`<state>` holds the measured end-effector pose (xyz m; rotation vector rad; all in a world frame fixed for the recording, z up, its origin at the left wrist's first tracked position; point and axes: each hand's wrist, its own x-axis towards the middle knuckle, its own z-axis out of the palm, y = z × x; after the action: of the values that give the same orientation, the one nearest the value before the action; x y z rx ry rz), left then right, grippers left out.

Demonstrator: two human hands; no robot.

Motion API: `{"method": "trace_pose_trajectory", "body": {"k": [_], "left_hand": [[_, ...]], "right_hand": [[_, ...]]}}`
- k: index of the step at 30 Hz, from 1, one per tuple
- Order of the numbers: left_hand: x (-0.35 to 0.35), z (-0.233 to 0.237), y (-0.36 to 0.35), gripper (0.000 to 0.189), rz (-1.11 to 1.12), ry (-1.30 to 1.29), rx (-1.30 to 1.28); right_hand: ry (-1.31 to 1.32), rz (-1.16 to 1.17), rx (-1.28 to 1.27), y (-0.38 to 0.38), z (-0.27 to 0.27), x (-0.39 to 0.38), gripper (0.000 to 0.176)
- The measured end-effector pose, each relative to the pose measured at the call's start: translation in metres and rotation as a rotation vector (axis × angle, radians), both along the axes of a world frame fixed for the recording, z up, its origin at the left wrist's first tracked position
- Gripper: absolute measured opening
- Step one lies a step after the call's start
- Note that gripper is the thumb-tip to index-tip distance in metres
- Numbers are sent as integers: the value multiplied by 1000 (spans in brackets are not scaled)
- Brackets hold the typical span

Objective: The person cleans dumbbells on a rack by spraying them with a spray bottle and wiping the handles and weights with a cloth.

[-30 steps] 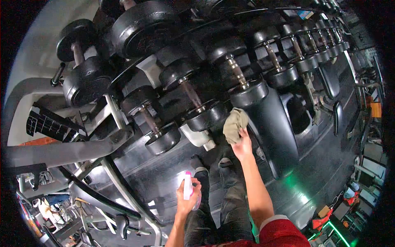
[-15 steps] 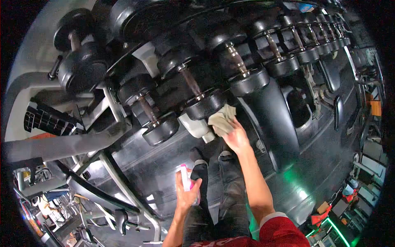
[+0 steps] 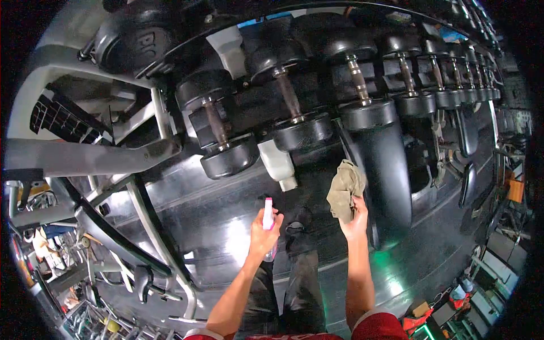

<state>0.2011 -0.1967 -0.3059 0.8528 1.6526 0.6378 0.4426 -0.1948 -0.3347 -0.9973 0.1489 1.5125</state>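
My left hand (image 3: 265, 231) is wrapped round a spray bottle (image 3: 268, 214) with a white and pink head, held low above the floor. To its right, my right hand (image 3: 355, 220) grips a crumpled beige cloth (image 3: 345, 190), which hangs free in front of the padded bench and touches no dumbbell. Beyond both hands, black dumbbells lie in a row on a rack. The nearest ones are a dumbbell at the left (image 3: 229, 157), one in the middle (image 3: 304, 132) and one further right (image 3: 368, 115).
A black padded bench (image 3: 388, 175) stands close to my right hand. At the left is a grey machine frame (image 3: 85, 158). A light grey rack support (image 3: 276, 161) reaches down between the dumbbells. My legs and the dark floor (image 3: 221, 226) are below.
My right hand has drawn the cloth back from the middle dumbbell, towards the right. My left hand has risen slightly with the bottle. The view has shifted.
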Motion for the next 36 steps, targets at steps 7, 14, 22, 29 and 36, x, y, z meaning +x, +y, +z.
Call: {"method": "trace_pose_trajectory", "body": {"k": [7,14,22,29,36], "left_hand": [[8,-49,-5,17,107,58,-1],[12,-65,-7,14,71,57,190],[1,-54,-8,13,29,-54,53],[-23,-65,-44,16,-114,-115,74],[-49,-75,-57,17,-172,-63,59]], "right_hand": [[-62,-6,-49,-14,-26,7,39],[-357,101,-79,8,-58,-19,48],[-1637,514,370,72,-165,-108,16],[-2100,534,617,105,-170,-169,38],[-2062,755,652,49,-178,-147,41]]}}
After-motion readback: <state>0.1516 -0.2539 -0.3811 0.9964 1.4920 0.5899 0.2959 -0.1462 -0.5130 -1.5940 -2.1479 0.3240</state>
